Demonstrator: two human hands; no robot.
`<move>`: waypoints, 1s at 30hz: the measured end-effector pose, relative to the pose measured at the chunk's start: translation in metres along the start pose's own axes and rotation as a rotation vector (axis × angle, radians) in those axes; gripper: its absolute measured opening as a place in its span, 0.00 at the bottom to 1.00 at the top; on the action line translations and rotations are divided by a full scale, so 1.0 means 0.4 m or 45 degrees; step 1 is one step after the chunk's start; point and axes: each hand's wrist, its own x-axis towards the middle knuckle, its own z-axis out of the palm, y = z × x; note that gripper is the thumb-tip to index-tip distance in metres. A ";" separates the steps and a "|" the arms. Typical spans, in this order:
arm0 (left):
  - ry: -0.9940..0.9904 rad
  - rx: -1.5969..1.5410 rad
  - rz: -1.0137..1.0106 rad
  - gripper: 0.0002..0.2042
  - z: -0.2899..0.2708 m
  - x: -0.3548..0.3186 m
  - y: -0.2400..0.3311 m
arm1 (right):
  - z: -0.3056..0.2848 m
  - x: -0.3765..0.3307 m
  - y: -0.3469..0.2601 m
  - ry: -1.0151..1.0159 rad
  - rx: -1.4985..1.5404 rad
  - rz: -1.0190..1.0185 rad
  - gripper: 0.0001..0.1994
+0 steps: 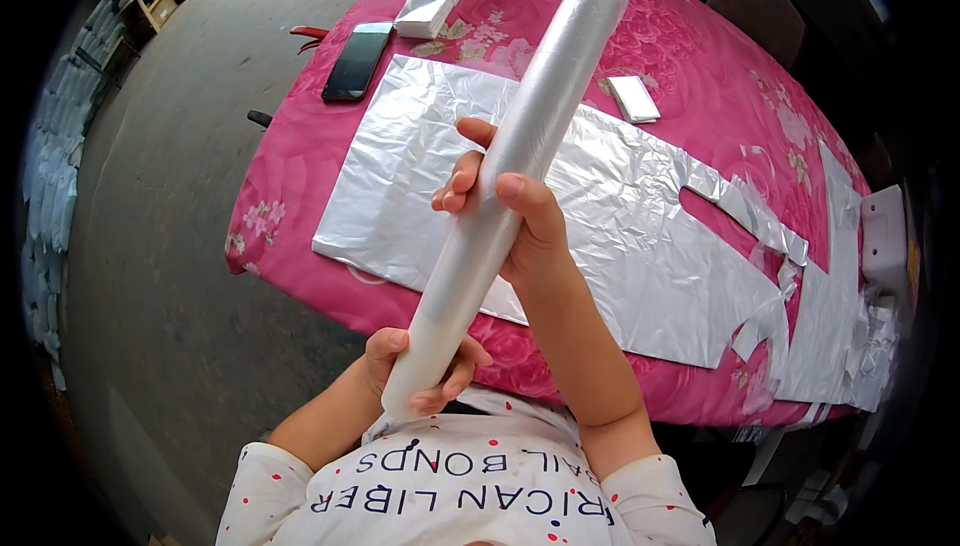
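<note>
A long roll of translucent plastic bags (530,126) slants up and away from my body, raised above the table. Near its lower end my left hand (425,371) is wrapped round it, thumb on one side and fingers on the other. Farther up, about the middle, my right hand (510,196) grips the same roll. Beneath lies a flat stack of silvery-white plastic bags (640,236), partly hidden by the roll and my right forearm. The stack's handle cut-outs point to the right.
A pink flowered cloth covers the table (290,186). A dark phone (358,61) and stacked white packets (424,12) sit at the far left. One small white packet (634,99) lies beyond the bags. More plastic sheets (825,326) and a white container (885,236) are at the right edge.
</note>
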 end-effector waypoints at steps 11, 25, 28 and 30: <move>0.350 0.316 -0.057 0.20 0.063 0.046 0.002 | -0.003 -0.042 -0.023 0.305 0.010 0.034 0.32; 1.439 1.580 0.139 0.17 0.070 0.079 -0.004 | -0.083 -0.134 0.004 0.471 -0.691 0.228 0.19; 1.435 1.573 0.141 0.16 0.066 0.075 0.001 | -0.090 -0.158 0.002 0.377 -0.599 0.270 0.14; 1.420 1.488 0.109 0.16 0.059 0.071 0.003 | -0.097 -0.164 0.005 0.337 -0.525 0.245 0.13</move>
